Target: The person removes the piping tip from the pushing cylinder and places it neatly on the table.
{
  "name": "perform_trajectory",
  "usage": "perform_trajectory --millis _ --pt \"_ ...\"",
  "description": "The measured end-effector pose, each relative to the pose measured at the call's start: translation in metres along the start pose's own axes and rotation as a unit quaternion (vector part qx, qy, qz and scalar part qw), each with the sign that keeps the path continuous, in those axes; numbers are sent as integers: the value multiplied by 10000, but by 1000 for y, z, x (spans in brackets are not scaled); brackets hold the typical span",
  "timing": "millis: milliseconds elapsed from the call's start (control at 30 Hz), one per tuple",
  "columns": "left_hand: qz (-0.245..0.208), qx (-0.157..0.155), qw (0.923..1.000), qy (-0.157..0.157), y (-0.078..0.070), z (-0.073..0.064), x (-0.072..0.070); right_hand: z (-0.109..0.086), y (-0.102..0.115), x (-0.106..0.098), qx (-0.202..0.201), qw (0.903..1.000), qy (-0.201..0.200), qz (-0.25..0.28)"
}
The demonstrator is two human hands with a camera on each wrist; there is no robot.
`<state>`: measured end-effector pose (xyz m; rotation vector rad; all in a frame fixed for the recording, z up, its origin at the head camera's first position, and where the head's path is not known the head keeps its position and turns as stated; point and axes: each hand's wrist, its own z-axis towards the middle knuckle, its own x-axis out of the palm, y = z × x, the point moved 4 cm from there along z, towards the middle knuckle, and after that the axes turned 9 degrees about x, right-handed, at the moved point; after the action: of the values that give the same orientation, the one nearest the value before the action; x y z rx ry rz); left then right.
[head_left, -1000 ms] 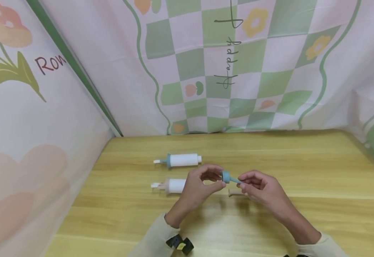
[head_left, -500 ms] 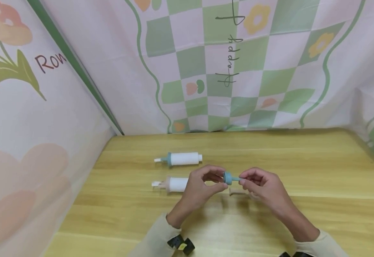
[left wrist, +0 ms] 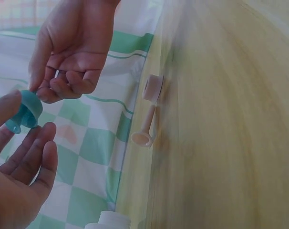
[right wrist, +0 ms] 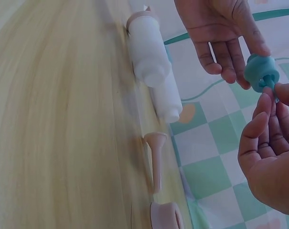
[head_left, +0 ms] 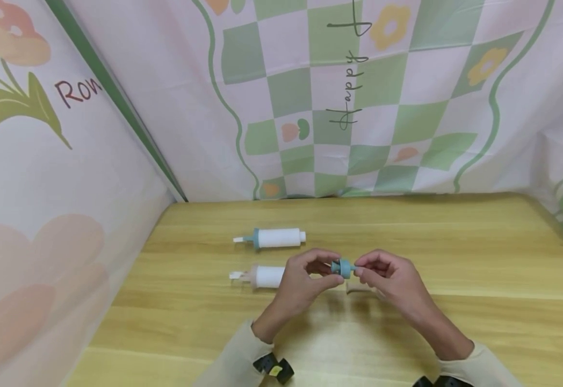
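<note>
Above the table, my left hand [head_left: 303, 279] holds a teal cap [head_left: 345, 269] by its rim between thumb and fingers. My right hand [head_left: 395, 277] pinches the thin teal stem [head_left: 354, 268] on the cap's right side. A smaller teal end piece [head_left: 334, 267] shows at the cap's left side, near the left fingers. The left wrist view shows the flared cap [left wrist: 32, 105] between both hands. In the right wrist view, the stem [right wrist: 269, 83] enters the cap's opening at the right fingertips.
A white cylinder with a teal collar [head_left: 279, 237] lies behind the hands. Another white cylinder with a pink collar [head_left: 268, 277] lies partly behind the left hand. A pink flared tube [left wrist: 147, 124] and a pink ring-shaped cap [left wrist: 153, 88] rest on the wooden table [head_left: 504, 322].
The stem has gone further into the cap; less of it shows on the right, and an end piece now shows on the left. My right hand has moved closer to the left hand.
</note>
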<state>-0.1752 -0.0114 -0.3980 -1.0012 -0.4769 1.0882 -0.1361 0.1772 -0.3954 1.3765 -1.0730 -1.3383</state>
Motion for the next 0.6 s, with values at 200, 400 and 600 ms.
perform_trajectory --millis 200,400,600 --pt "-64 -4 9999 -130 0 0 1 0 2 1 44 10000 43 72" --pt "-124 111 9995 -256 -1 1 1 0 2 1 110 9998 72 170" --pt "-208 90 9992 -340 -2 0 2 0 3 3 119 9997 104 200"
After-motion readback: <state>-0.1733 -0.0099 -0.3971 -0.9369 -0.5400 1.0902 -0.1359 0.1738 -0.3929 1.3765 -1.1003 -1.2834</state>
